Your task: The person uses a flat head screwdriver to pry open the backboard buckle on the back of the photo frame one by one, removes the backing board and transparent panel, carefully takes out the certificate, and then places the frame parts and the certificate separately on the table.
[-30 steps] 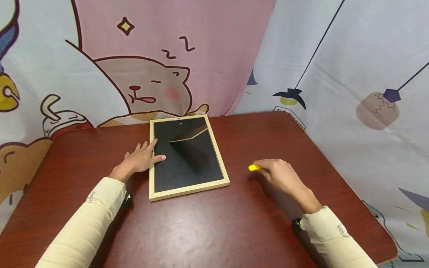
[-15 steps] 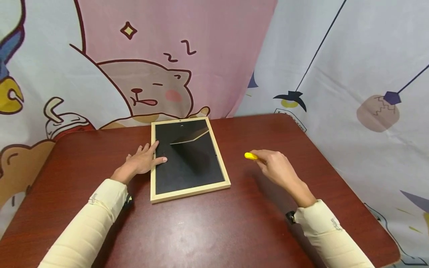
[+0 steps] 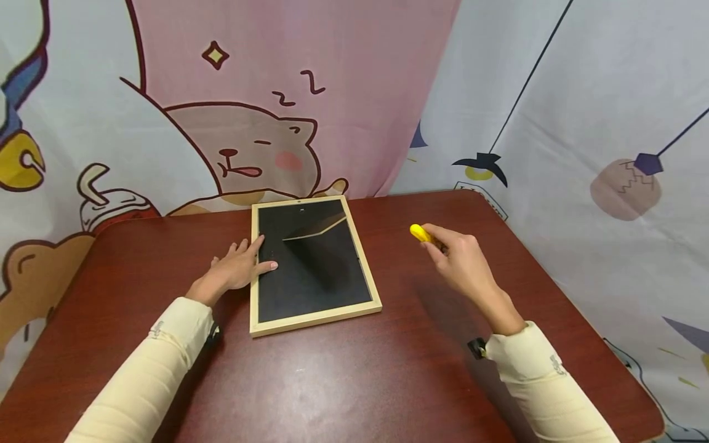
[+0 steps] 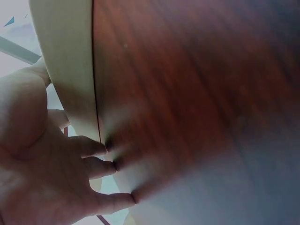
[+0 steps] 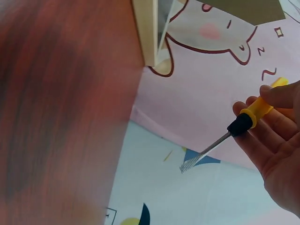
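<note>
A picture frame point(image 3: 371, 306) with a light wood border lies back side up on the table, its black back panel point(image 3: 310, 289) facing me. The easel stand point(image 3: 327, 227) on that back is tilted up. My left hand point(image 3: 235, 267) rests on the frame's left side, thumb and index finger over the border, the other fingers on the table beside it. Right of the frame, my right hand point(image 3: 462, 261) holds a screwdriver point(image 5: 260, 110) above the table by its yellow handle. Its metal shaft point(image 5: 218, 141) and ridged-looking tip point(image 5: 189, 164) show only in the right wrist view.
The dark red wooden table point(image 3: 354, 381) has rounded corners. A curtain point(image 3: 365, 92) printed with cartoon animals hangs along its far edge and right side.
My right hand has moved up and away from me with the screwdriver, and the yellow handle's end now points more upward. My left hand stays on the frame.
</note>
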### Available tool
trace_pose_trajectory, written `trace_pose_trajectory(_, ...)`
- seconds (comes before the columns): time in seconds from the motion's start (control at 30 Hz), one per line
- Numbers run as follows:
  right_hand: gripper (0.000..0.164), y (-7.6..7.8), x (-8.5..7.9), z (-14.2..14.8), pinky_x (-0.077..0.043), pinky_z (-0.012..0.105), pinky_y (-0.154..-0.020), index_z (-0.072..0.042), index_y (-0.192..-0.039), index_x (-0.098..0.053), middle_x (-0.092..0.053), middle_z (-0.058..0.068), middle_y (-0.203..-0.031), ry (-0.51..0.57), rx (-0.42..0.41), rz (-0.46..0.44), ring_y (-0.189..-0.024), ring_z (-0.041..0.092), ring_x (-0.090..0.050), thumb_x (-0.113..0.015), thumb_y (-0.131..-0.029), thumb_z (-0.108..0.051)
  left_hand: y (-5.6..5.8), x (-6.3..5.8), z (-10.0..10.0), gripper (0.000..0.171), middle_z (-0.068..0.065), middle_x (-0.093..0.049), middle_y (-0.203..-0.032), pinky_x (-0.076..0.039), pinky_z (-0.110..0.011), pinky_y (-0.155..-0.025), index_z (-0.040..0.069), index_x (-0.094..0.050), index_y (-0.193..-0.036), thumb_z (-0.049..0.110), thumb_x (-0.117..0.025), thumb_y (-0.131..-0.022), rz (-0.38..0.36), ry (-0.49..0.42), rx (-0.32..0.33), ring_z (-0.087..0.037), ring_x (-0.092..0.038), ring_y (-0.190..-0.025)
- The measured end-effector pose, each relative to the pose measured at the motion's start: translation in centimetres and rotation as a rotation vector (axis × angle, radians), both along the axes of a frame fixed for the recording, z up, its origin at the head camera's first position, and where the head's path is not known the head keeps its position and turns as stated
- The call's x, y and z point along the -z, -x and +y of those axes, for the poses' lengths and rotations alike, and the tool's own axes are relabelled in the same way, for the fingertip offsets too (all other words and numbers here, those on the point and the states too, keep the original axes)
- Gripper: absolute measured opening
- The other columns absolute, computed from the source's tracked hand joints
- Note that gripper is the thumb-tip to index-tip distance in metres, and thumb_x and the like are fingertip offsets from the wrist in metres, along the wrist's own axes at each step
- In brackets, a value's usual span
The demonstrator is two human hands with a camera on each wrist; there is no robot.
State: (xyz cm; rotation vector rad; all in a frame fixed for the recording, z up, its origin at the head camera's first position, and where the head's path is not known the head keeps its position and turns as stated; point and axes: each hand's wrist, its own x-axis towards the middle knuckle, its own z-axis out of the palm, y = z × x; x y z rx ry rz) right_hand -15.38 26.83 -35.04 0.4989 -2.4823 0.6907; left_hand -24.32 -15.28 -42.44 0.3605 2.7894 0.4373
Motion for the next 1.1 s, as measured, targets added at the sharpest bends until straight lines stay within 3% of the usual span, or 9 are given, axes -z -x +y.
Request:
trace_pose_trajectory(0.3,0.032,-0.1,-0.6,-0.8,-0.056,0.040,-0.068,-0.004,-0.119,-0.067,-0.072,0.014,-0.102,0.073,-0.002,-0.024,-0.078,0.022,-0.066,-0.071,-0.088,-0.008,-0.6,-0.3,1.3,0.072,-0.027,0.004,-0.160,-0.003,-0.077,-0.104,0.023,-0.010,-0.158,0.047,-0.046,-0.100,0.062,0.013,0.044,-0.053,0.001,-0.144)
trace_pose_trajectory(0.57,0.033,-0.4,-0.8,-0.8,-0.057,0.040,-0.067,-0.003,-0.119,-0.068,-0.072,0.015,-0.102,0.098,0.010,-0.019,-0.077,0.023,-0.068,-0.072,-0.087,-0.006,-0.7,0.0,2.2,0.066,-0.014,-0.009,-0.163,-0.003,-0.072,-0.109,0.023,-0.011,-0.158,0.028,-0.047,-0.103,0.137,0.039,0.161,-0.045,-0.004,-0.147)
trace_pose_trajectory(0.8,0.032,-0.5,-1.1,-0.6,-0.057,0.042,-0.068,-0.003,-0.118,-0.068,-0.072,0.014,-0.100,0.128,0.003,-0.014,-0.078,0.023,-0.068,-0.072,-0.087,-0.007,-0.7,0.0,2.4,0.068,-0.015,-0.016,-0.162,-0.003,-0.068,-0.111,0.025,-0.009,-0.158,0.020,-0.047,-0.102,0.154,-0.001,0.169,-0.045,-0.006,-0.147)
trace_pose_trajectory(1.0,0.034,-0.6,-1.1,-0.7,-0.057,0.036,-0.068,-0.003,-0.119,-0.068,-0.073,0.014,-0.100,0.140,0.000,-0.005,-0.078,0.021,-0.069,-0.073,-0.087,-0.008,-0.8,-0.1,2.4,0.071,-0.018,-0.016,-0.161,-0.010,-0.071,-0.109,0.031,-0.006,-0.158,0.020,-0.048,-0.102,0.142,-0.020,0.176,-0.045,-0.005,-0.147)
trace_pose_trajectory(1.1,0.035,-0.6,-1.3,-0.7,-0.056,0.024,-0.068,-0.002,-0.120,-0.068,-0.073,0.013,-0.099,0.167,-0.003,0.006,-0.079,0.021,-0.070,-0.074,-0.085,-0.007,-0.6,-0.2,2.3,0.069,-0.019,-0.015,-0.161,-0.014,-0.072,-0.107,0.031,-0.008,-0.158,0.020,-0.048,-0.102,0.142,-0.013,0.183,-0.046,-0.005,-0.147)
